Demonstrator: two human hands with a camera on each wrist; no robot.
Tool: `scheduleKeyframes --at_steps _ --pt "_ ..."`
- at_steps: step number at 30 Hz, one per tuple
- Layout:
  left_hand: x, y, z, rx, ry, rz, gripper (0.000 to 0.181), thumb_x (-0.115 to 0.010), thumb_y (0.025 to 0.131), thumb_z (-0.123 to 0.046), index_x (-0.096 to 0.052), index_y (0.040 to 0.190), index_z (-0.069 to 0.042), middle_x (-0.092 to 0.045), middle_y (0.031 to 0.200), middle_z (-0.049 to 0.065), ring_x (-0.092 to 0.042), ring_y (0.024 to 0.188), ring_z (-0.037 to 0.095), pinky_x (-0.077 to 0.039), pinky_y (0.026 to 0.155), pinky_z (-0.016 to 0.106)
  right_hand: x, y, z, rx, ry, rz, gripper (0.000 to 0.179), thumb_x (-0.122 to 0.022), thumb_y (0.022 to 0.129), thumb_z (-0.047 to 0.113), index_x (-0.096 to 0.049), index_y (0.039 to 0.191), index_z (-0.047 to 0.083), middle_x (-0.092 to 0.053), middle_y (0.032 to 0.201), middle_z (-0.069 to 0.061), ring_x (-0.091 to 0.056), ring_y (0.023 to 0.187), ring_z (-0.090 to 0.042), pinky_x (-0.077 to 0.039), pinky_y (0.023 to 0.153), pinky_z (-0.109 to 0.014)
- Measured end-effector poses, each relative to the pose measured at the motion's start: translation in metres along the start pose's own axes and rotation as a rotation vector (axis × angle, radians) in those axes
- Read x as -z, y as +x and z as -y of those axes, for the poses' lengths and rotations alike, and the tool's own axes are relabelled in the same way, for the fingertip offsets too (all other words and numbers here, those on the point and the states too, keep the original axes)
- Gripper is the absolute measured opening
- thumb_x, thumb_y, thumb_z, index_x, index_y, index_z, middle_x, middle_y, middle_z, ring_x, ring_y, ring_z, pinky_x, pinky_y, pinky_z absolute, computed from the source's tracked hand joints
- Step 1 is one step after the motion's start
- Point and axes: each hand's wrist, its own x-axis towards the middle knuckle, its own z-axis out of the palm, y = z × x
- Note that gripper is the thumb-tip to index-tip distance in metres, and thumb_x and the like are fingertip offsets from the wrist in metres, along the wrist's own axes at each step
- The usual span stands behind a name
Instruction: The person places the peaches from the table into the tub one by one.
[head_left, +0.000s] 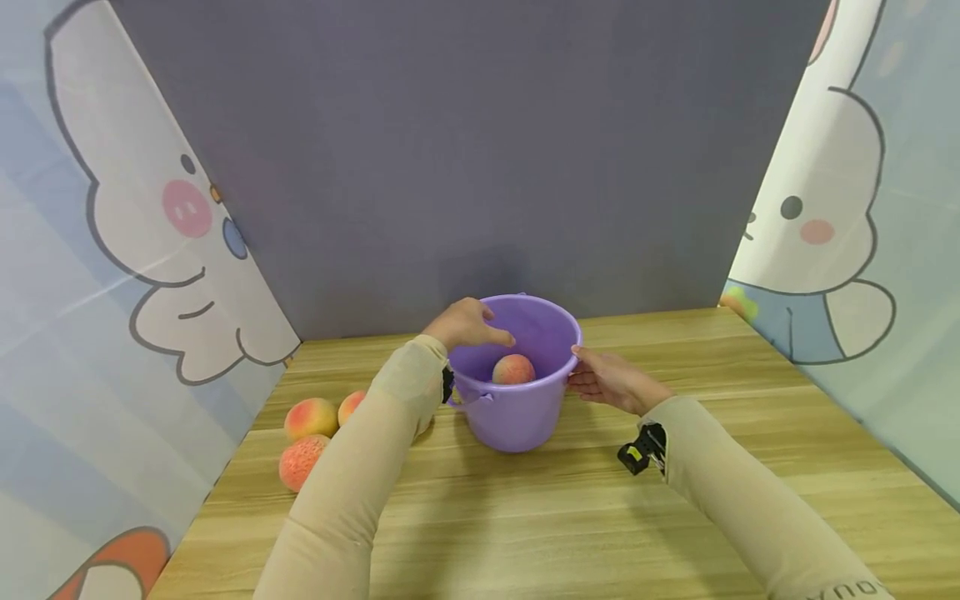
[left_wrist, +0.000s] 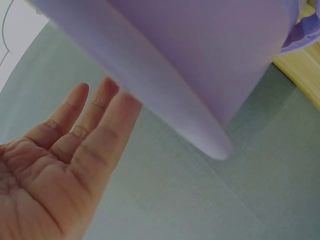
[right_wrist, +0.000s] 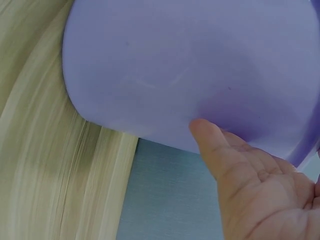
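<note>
A purple bucket stands upright on the table, with a peach inside it. My left hand is over the bucket's left rim, thumb reaching above the opening. In the left wrist view its fingers extend loosely, partly behind the rim, and hold nothing visible. My right hand holds the bucket's right rim, thumb at the edge and fingers against the outer wall. The right wrist view shows a fingertip touching that wall. The bucket's handle hangs at its front left.
To the left of the bucket lie several peaches, among them a yellow-red one and a redder one; my left forearm partly hides others. A dark grey panel rises behind the wooden table. Cartoon-printed sheets flank both sides.
</note>
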Motion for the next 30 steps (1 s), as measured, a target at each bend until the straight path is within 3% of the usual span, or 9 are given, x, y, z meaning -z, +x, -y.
scheduleKeyframes --at_steps 9,17,30 --pt "0.004 -0.004 0.008 0.021 0.043 -0.021 0.069 -0.075 0.077 -0.042 -0.057 0.13 -0.002 -0.055 0.134 0.015 -0.049 0.124 0.028 -0.04 0.102 0.035 0.002 0.003 -0.002 -0.007 0.002 -0.017 0.062 -0.028 0.104 0.037 -0.036 0.132 -0.019 -0.048 0.132 -0.032 -0.038 0.13 -0.045 -0.036 0.105 -0.048" --pt "0.005 -0.005 0.016 0.027 0.016 -0.016 0.071 -0.075 0.078 -0.042 -0.055 0.131 0.0 -0.053 0.135 0.015 -0.048 0.125 0.03 -0.04 0.102 0.038 0.003 0.004 -0.002 -0.006 -0.007 -0.016 0.065 -0.027 0.104 0.038 -0.034 0.134 -0.019 -0.046 0.133 -0.033 -0.039 0.13 -0.044 -0.036 0.105 -0.047" --pt "0.008 -0.01 0.035 0.02 -0.021 -0.092 0.069 -0.075 0.078 -0.041 -0.057 0.129 0.002 -0.053 0.135 0.018 -0.049 0.124 0.033 -0.041 0.101 0.041 0.004 0.005 -0.004 0.006 -0.01 0.005 0.067 -0.025 0.104 0.037 -0.028 0.136 -0.022 -0.039 0.138 -0.037 -0.036 0.131 -0.045 -0.032 0.107 -0.05"
